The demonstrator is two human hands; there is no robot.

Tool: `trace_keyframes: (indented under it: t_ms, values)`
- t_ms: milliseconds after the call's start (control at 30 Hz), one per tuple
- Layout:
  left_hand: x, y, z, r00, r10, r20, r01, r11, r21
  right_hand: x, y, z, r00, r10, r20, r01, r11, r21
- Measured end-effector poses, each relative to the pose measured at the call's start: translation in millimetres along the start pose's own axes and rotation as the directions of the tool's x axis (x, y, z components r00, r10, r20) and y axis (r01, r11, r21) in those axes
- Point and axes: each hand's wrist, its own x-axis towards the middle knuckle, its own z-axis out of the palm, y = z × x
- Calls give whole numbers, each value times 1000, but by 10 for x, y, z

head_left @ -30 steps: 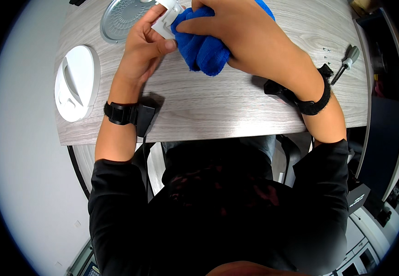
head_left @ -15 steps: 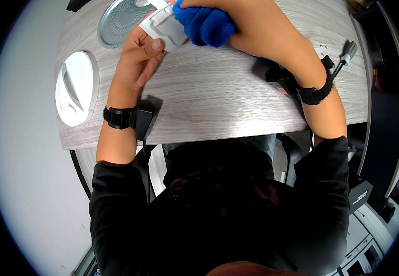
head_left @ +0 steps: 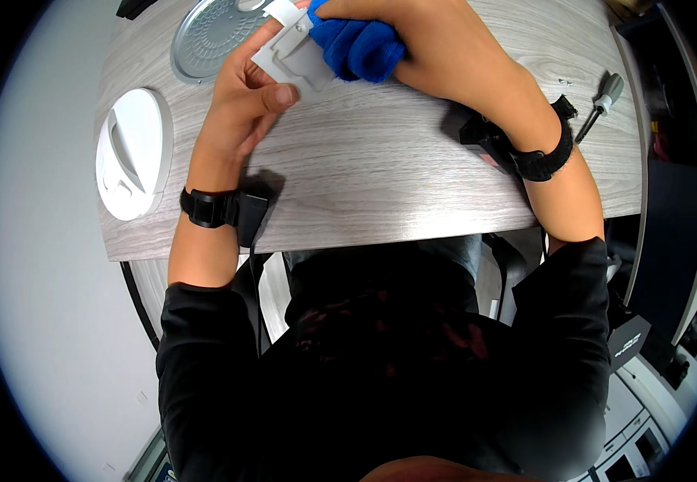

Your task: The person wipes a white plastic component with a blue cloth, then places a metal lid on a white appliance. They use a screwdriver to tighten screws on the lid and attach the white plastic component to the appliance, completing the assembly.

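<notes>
Near the far edge of the picture my left hand (head_left: 252,100) holds a white plastic part (head_left: 296,52) with a raised frame and a tab at its top. Its thumb lies along the lower edge, with the fingers behind the part. My right hand (head_left: 429,40) grips a bunched blue cloth (head_left: 358,48), which presses against the right side of the white part. Most of the right hand's fingertips are hidden by the cloth and the picture's edge. Behind the left hand lies a round grey disc (head_left: 208,40) with a patterned surface.
A white oval cover (head_left: 133,157) with a curved recess lies at the table's left. On the right rests a grey-handled screwdriver (head_left: 608,92), near some small screws (head_left: 565,82). The wood-grain table (head_left: 380,177) ends close to my body. Dark shelving (head_left: 674,185) stands beyond its right side.
The white part has tilted and shifted slightly to the right in my left hand, whose thumb has slid toward its lower corner. My right hand and the cloth have moved a little left.
</notes>
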Motion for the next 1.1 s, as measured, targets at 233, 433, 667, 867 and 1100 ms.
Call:
trace_keyframes:
  t_ms: [233,433,667,867,1100]
  values:
    - [31,8,149,971,-43,-234,40,999,-16,13,-137,8,997,-68,34,65,994,87]
    - [17,114,125,999,-8,-53,7,999,-31,-3,-107,-84,999,33,17,-34,999,21]
    - [21,-13,102,999,42,31,-39,995,-88,85,-288,-140,997,40,62,-42,999,32]
    - [-13,79,70,994,-22,107,35,992,-124,30,-149,-34,1000,-9,-20,9,1000,-15]
    - [26,94,253,993,42,114,-22,985,-170,46,-182,-80,1000,13,-8,-13,999,-38]
